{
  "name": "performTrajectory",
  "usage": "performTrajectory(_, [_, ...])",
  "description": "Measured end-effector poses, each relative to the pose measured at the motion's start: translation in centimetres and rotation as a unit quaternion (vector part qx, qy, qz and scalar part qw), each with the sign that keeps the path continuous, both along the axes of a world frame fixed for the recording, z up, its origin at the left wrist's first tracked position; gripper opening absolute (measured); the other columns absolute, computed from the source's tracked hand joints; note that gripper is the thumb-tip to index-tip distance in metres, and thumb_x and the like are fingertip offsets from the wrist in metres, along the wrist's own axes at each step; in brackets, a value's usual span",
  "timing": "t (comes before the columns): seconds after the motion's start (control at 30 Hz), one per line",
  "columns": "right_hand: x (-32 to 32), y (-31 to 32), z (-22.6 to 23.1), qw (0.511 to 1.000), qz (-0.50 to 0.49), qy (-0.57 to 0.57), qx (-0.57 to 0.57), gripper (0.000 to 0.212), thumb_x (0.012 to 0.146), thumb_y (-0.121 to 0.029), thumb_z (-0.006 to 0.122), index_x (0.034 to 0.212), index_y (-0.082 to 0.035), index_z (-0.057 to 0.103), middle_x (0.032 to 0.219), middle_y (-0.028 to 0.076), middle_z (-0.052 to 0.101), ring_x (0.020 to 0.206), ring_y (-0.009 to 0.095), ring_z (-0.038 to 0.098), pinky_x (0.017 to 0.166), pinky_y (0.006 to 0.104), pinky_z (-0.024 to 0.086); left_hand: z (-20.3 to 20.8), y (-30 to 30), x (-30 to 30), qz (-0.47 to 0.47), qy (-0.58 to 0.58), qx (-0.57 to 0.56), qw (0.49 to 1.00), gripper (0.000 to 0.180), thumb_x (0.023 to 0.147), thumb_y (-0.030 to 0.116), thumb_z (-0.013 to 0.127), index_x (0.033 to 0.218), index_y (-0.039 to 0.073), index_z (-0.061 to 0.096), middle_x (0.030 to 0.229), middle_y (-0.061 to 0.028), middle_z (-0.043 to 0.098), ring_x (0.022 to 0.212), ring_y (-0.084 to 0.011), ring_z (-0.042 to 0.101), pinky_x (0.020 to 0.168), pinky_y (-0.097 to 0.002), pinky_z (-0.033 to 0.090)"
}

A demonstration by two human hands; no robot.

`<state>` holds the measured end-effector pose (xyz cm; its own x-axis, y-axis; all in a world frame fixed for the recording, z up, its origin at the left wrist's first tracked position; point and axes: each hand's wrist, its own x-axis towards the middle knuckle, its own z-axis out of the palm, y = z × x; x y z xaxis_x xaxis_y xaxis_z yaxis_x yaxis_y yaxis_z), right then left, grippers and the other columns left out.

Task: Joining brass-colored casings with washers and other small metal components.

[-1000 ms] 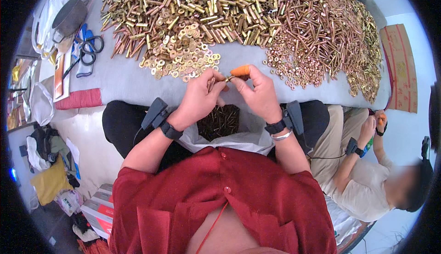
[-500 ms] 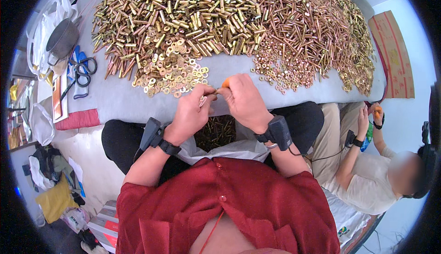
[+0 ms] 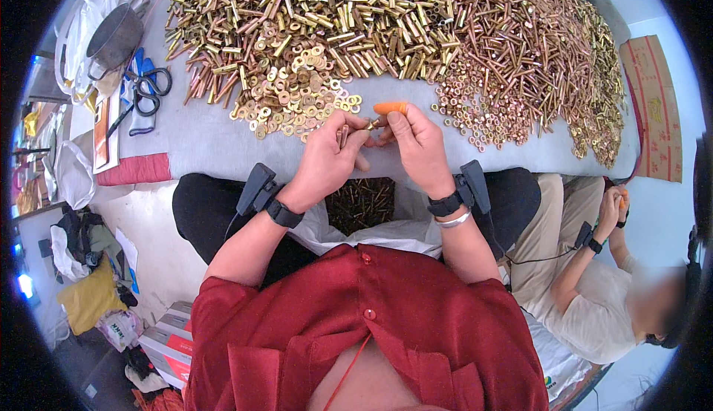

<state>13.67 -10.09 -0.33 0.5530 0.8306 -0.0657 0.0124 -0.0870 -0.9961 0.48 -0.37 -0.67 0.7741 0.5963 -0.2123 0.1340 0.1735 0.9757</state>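
Observation:
My left hand (image 3: 327, 155) is closed, its fingertips pinching a small brass-coloured metal bolt (image 3: 373, 124) just beyond the table's front edge. A second, pinkish metal piece shows between its fingers. My right hand (image 3: 423, 147) is beside it, thumb and fingers bent around the bolt's other end; an orange finger cot (image 3: 390, 106) covers its index finger, which is stretched out. Exact contact of the right fingertips is partly hidden. Ahead of the left hand lies a heap of flat washers (image 3: 290, 95); ahead of the right, a heap of small nuts (image 3: 483, 110).
A big pile of metal sleeves and rods (image 3: 386, 21) covers the far side of the grey tabletop (image 3: 215, 151). Scissors (image 3: 147, 92) and a dark pot (image 3: 116, 36) are at left. A white sack (image 3: 319, 236) of metal pieces stands between my knees. A co-worker (image 3: 594, 299) sits at right.
My right hand has turned, with its orange-covered index finger lifting away and pointing left. The bolt at the fingertips shows more plainly. The whole view has shifted slightly.

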Motion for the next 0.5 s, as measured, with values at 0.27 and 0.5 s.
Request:
performTrajectory(0.27, [0.8,-0.3,-0.4,0.93,-0.055,-0.36,-0.059,0.017,0.08,-0.005,0.063,0.096,-0.002,0.06,0.087,0.015,0.057,0.081,0.034,0.056,0.07,0.0398,0.046,-0.1,0.8,-0.2,0.073,-0.064,-0.066,0.993,0.009,0.094,0.006,0.052,0.1,0.001,0.047,0.081,-0.0096,0.065,0.055,-0.0129,0.062,0.048,-0.0226,0.046])
performTrajectory(0.5, [0.2,2.1,-1.0,0.878,0.031,-0.477,-0.028,0.018,0.078,-0.006,0.065,0.095,-0.003,0.06,0.088,0.014,0.055,0.084,0.033,0.053,0.072,0.0408,0.045,-0.1,1.2,-0.5,0.079,-0.062,-0.052,0.994,0.011,0.093,0.005,0.052,0.102,0.001,0.047,0.083,-0.0103,0.065,0.055,-0.0126,0.062,0.048,-0.0222,0.046])
